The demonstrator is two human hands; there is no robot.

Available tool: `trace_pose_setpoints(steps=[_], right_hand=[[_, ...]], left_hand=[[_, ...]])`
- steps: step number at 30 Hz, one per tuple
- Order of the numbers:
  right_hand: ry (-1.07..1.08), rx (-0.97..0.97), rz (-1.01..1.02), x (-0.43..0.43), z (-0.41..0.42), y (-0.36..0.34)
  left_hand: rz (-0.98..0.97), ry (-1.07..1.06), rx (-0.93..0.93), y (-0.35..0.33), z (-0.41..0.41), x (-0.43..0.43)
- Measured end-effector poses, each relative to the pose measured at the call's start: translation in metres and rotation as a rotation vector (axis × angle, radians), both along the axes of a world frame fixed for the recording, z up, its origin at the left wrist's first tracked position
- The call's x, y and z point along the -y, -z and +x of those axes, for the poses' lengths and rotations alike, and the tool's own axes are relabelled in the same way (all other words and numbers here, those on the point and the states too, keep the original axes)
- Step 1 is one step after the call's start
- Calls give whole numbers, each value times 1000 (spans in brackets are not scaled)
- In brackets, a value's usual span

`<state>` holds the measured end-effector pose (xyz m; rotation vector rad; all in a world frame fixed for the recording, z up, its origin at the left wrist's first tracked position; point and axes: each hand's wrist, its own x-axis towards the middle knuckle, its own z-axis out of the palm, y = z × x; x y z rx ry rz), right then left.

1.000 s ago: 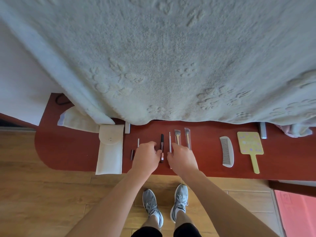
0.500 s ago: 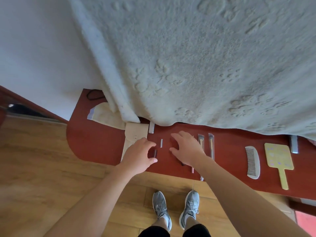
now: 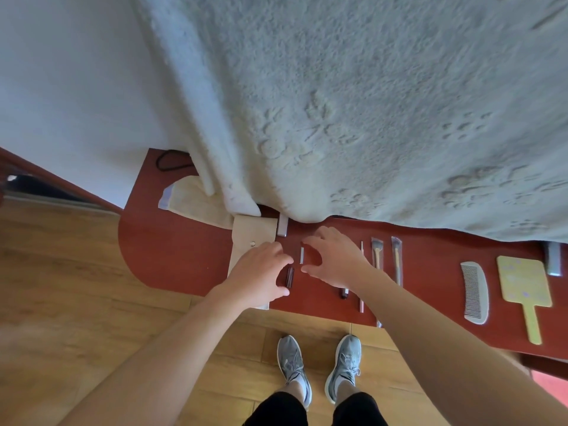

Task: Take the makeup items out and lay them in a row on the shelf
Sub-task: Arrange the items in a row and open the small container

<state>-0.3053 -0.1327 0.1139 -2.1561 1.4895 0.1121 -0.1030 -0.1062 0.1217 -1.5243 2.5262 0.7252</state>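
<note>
On the red shelf (image 3: 172, 259) lies a cream pouch (image 3: 246, 238), partly under my left hand (image 3: 261, 276). My left hand hovers with fingers spread beside a short dark tube (image 3: 289, 276), not gripping it. A small silver stick (image 3: 301, 255) lies between both hands. My right hand (image 3: 335, 259) is spread open just right of it, thumb near the stick. Under my right wrist show a dark pen tip (image 3: 343, 293) and a thin pink stick (image 3: 361, 299). Two wrapped brushes (image 3: 376, 253) (image 3: 397, 259) lie further right.
A white comb (image 3: 475, 292) and a yellow hand mirror (image 3: 524, 284) lie at the shelf's right. A thick pale blanket (image 3: 368, 103) hangs over the shelf's back edge. A cream cloth (image 3: 190, 198) and a black cord (image 3: 167, 159) sit at the left. Wooden floor and my shoes lie below.
The view swung left. Both hands moved left along the row, from the dark pen and thin stick to the short tube and silver stick, and my right hand opened wider.
</note>
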Motion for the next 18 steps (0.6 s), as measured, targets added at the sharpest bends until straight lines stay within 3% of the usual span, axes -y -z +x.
trace_pose_setpoints(steps=[18], right_hand=[[58, 67, -93, -4, -4, 4]], left_hand=[[-23, -17, -19, -1, -10, -7]])
